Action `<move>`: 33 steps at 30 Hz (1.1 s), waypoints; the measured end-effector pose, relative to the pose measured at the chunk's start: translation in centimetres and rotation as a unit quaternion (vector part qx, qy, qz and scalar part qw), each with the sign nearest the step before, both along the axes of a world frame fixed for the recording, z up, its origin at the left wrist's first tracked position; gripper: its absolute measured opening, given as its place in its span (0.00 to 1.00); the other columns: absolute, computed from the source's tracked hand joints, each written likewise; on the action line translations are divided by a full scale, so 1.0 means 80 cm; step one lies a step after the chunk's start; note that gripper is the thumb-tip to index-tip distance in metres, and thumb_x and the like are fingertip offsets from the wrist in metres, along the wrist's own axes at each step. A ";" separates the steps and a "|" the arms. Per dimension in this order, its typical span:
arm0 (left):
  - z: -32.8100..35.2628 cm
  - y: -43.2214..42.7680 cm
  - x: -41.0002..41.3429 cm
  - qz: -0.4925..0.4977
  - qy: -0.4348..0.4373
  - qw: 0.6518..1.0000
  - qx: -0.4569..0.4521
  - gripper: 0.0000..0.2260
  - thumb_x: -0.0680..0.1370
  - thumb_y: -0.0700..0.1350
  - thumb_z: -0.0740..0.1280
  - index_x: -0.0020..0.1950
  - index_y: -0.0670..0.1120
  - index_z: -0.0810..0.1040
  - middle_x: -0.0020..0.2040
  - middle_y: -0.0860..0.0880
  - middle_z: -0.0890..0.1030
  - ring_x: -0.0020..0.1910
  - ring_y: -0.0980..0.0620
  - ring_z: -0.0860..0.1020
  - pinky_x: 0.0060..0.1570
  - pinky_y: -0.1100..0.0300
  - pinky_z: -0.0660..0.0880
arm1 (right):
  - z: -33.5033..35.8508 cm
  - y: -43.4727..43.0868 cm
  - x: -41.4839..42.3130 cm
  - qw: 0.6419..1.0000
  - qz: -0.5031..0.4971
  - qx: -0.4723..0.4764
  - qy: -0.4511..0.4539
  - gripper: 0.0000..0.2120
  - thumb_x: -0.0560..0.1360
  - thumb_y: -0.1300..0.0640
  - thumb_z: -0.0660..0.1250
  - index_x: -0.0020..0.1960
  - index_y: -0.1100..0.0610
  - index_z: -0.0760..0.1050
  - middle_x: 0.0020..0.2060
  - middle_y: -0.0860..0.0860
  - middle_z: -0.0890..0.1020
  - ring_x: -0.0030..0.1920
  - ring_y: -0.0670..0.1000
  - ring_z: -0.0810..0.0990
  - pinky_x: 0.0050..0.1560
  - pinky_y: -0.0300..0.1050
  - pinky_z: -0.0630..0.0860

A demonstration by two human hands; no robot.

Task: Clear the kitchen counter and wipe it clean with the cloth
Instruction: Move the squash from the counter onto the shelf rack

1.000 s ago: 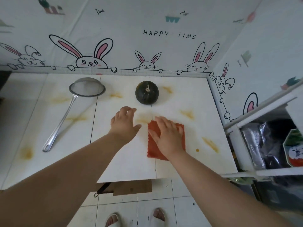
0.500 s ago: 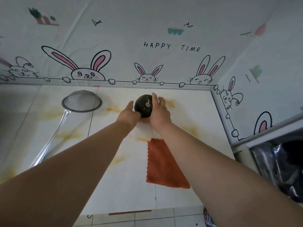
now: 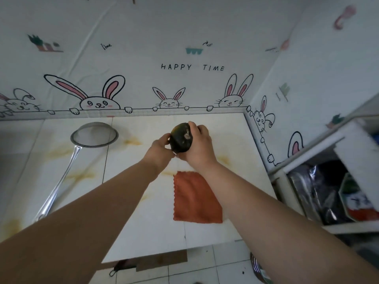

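- Squash (image 3: 181,138): dark green, round, held btwn both hands over back-centre of counter (image 3: 143,212). Tilted, pale stem scar facing cam. Can't tell if it's clear of the surface.
- L hand (image 3: 161,149): fingers curled onto squash's left side, gripping it. Forearm comes in from lower left.
- R hand (image 3: 200,148): wrapped round squash's right side, fingertips hooked over the top, thumb underneath. Firm grip.
- Cloth (image 3: 196,198): orange, zigzag edge, lies flat on counter nearer the front, below the hands and apart from squash. R forearm covers its right top corner.
- Strainer (image 3: 94,134): metal mesh bowl at back left, near wall (image 3: 184,27); long handle runs toward front left, its end hidden under L forearm. Well apart from squash.
- Stains (image 3: 132,142): yellow-brown smears on counter, one just right of strainer bowl, more on left tiles, one by R wrist.
- Wall: white sheet w/ bunny drawings, "HAPPY TIME" text.
- Shelf (image 3: 352,144): white unit right of counter, dark shiny bags and a printed packet inside.
- Floor (image 3: 205,269): pale tiles below counter's front edge.
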State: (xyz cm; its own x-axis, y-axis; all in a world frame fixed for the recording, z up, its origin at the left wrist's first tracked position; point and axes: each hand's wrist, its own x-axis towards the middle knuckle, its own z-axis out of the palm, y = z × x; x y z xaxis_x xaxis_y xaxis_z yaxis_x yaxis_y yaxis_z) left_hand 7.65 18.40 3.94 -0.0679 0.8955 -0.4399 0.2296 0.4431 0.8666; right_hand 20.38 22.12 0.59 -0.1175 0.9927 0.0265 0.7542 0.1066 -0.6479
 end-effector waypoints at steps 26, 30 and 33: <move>0.258 -0.063 0.307 -0.202 -0.106 0.970 0.089 0.24 0.72 0.26 0.60 0.67 0.42 0.70 0.46 0.48 0.77 0.54 0.41 0.78 0.60 0.49 0.75 | 0.294 -0.156 0.304 0.960 -0.238 0.088 -0.120 0.42 0.64 0.51 0.76 0.72 0.52 0.59 0.66 0.57 0.64 0.64 0.62 0.67 0.66 0.58 0.67; 0.265 -0.065 0.340 -0.236 -0.111 0.962 0.077 0.24 0.73 0.26 0.61 0.67 0.43 0.70 0.54 0.44 0.76 0.58 0.43 0.77 0.61 0.52 0.74 | 0.306 -0.150 0.334 0.942 -0.240 0.060 -0.226 0.42 0.68 0.53 0.73 0.75 0.52 0.53 0.72 0.60 0.58 0.68 0.64 0.62 0.71 0.56 0.59; 0.266 -0.063 0.358 -0.274 -0.082 0.955 0.079 0.21 0.74 0.29 0.60 0.64 0.46 0.73 0.49 0.48 0.77 0.56 0.46 0.75 0.61 0.53 0.72 | 0.317 -0.143 0.352 0.930 -0.219 0.027 -0.294 0.41 0.71 0.53 0.70 0.76 0.53 0.50 0.74 0.62 0.54 0.71 0.65 0.57 0.73 0.58 0.54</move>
State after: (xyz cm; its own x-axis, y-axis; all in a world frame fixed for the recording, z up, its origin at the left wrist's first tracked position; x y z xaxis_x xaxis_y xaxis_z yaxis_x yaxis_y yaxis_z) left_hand 36.31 13.36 25.20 0.4886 0.8328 -0.2602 0.2453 0.1551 0.9569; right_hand 48.55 10.68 25.91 0.2881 0.9477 0.1377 0.9552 -0.2742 -0.1116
